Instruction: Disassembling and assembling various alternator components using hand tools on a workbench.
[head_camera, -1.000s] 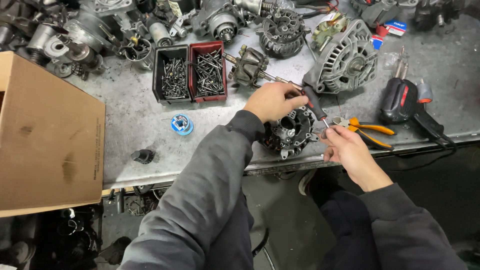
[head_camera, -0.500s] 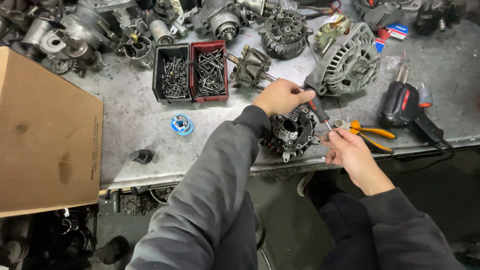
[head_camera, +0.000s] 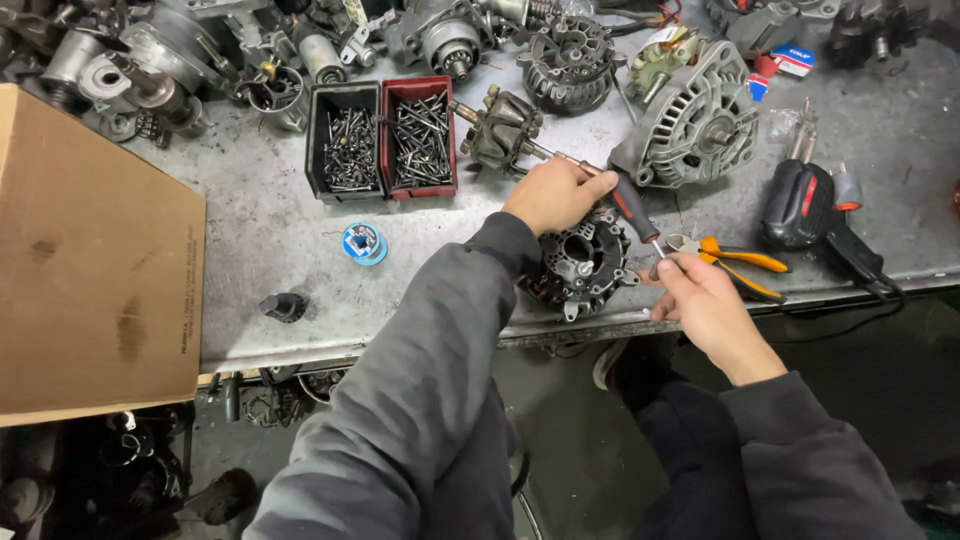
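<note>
The dark alternator housing (head_camera: 580, 262) lies at the near edge of the steel bench (head_camera: 260, 230), just below the left hand (head_camera: 555, 195), whose fingers are closed around a black-handled screwdriver (head_camera: 632, 208). The right hand (head_camera: 705, 295) pinches the tool's tip. Judged step: seating the tip; next calls for alignment. Since the earlier frame, the hands have barely shifted

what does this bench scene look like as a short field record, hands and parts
left hand: grips the screwdriver, over the housing
right hand: pinches the screwdriver tip, at the bench edge
housing: black, round, flat on the bench
pliers: orange handles, right of the housing
bins: black bin and red bin, both hold screws
rotor: lying beside the red bin
box: cardboard, far left
</note>
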